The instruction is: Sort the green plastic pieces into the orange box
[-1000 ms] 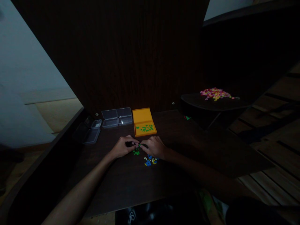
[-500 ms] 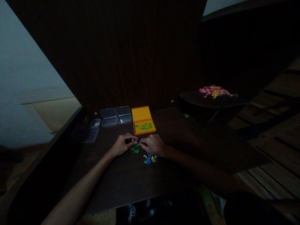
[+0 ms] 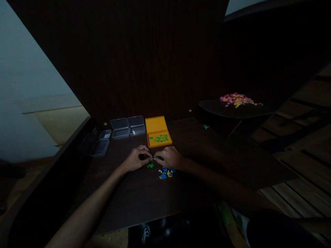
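Observation:
My left hand (image 3: 136, 158) and my right hand (image 3: 169, 157) meet fingertip to fingertip on the dark table (image 3: 129, 199), both with fingers curled into a pinch around a small green piece (image 3: 154, 158). Just below the fingertips lie a few loose green pieces (image 3: 150, 165). A small heap of blue and yellow pieces (image 3: 164, 173) lies under my right hand. Directly beyond the hands stands an open orange box (image 3: 157, 131) with several green pieces in its tray.
Two clear plastic boxes (image 3: 127, 126) stand open left of the orange box, and two more (image 3: 101, 144) lie near the table's left edge. A pile of pink and yellow pieces (image 3: 236, 99) rests on a raised dark surface at the right. A dark wooden panel rises behind.
Both hands stay together at the same spot; the fingers shift slightly around the green pieces. The view has tilted a little, nothing else has moved.

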The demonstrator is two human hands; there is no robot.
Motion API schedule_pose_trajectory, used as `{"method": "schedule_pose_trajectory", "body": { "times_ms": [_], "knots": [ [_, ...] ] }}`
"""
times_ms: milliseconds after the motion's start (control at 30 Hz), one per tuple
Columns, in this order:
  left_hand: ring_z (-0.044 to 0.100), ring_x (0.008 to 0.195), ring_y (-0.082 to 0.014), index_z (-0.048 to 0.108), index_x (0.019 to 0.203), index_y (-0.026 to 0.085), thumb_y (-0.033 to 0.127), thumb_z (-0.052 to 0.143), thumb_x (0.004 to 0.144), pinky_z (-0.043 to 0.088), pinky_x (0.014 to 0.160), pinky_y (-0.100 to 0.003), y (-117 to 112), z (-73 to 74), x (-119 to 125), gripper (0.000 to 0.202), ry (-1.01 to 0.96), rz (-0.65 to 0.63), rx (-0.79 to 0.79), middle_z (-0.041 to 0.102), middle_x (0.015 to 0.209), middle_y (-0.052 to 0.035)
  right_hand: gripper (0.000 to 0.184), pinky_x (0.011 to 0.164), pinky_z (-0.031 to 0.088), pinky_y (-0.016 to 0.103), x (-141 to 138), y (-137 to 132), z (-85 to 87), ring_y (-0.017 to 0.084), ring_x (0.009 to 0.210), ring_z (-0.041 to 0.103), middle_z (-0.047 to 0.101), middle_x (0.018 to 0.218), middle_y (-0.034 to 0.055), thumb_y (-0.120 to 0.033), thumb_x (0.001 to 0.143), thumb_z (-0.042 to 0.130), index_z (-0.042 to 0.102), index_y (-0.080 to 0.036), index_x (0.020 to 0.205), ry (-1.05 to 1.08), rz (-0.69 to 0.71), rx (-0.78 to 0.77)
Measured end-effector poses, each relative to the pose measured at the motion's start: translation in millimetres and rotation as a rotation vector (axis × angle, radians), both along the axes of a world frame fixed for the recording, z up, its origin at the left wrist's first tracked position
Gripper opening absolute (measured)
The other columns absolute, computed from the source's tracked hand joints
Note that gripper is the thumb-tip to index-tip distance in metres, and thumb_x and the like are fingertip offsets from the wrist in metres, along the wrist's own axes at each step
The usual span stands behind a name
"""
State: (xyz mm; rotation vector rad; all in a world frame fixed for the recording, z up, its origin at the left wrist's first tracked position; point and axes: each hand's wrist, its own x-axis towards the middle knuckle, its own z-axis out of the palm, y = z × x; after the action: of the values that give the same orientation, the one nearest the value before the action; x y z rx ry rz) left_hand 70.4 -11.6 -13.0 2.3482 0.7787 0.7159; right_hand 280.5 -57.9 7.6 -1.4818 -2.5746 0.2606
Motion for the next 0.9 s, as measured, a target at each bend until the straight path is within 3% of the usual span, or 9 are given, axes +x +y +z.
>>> {"method": "schedule_pose_trajectory", "body": {
  "times_ms": [900],
  "knots": [
    [0.057,0.073,-0.0142,0.075,0.087,0.018,0.018,0.062,0.081,0.045,0.068,-0.025,1.2,-2.5,-0.1,0.014,0.013,0.008,-0.043,0.064,0.077,-0.0026,0.032,0.074,0.041,0.028,-1.5,1.3,-4.1,0.021,0.089,0.067,0.075,0.093,0.0075,-0.046,0.094,0.05,0.073,-0.028,0.108,-0.03,-0.037,-0.003]
  ]
}}
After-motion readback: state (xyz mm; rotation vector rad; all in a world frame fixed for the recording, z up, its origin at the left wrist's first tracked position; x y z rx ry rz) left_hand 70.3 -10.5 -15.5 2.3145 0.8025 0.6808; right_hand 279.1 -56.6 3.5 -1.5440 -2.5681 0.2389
